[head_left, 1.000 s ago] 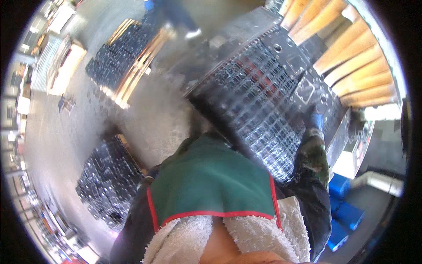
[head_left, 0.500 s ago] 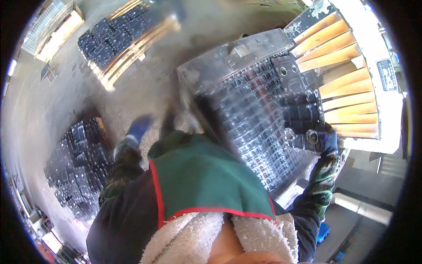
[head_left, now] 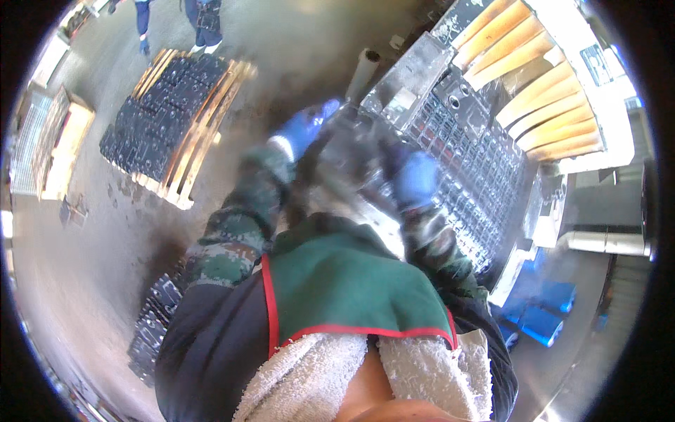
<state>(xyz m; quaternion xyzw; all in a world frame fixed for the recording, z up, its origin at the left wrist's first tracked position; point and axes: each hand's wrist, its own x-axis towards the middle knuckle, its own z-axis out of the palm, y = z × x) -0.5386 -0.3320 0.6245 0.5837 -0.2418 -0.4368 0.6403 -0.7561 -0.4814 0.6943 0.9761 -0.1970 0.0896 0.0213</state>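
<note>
Now, left hand [head_left: 304, 130]: blue-gloved, blurred, at the left end of a dark grid panel [head_left: 351, 151]; grip impossible to tell.
Right hand [head_left: 416, 179]: blue-gloved, on the panel's right side, fingers apparently curled over it; blurred.
Panel: raised between both hands, in front of the green apron [head_left: 351, 281], beside the metal grid machine bed [head_left: 478, 155].
Left floor: wooden pallet [head_left: 204, 133] stacked with dark panels.
</note>
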